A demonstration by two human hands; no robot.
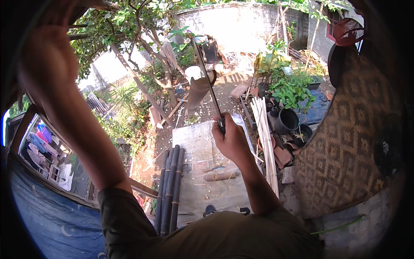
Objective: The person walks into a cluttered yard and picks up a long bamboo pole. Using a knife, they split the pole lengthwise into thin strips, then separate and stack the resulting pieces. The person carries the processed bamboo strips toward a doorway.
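Observation:
My right hand (pixel 230 137) is closed round the dark handle of a long, narrow-bladed tool (pixel 210 86). Its blade points up and away from me; seen nearly edge-on, its exact kind is unclear. Beyond it, partly crossed by the blade, is a grey-brown curved piece (pixel 198 93) like a split tube. My left hand (pixel 49 56) is raised high at the upper left, close to wooden poles (pixel 78 36); it is blurred and its fingers are hard to make out. Below my right hand, a small knife (pixel 214 168) and a short bamboo piece (pixel 220 176) lie on the ground.
Several dark bamboo poles (pixel 170 190) lie at the left of the pale paving (pixel 194 146). Long pale strips (pixel 265 142) lean at the right, beside black pots (pixel 286 121) and broken bricks (pixel 282 156). A woven bamboo panel (pixel 345 142) stands at far right; a tree (pixel 161 64) grows ahead left.

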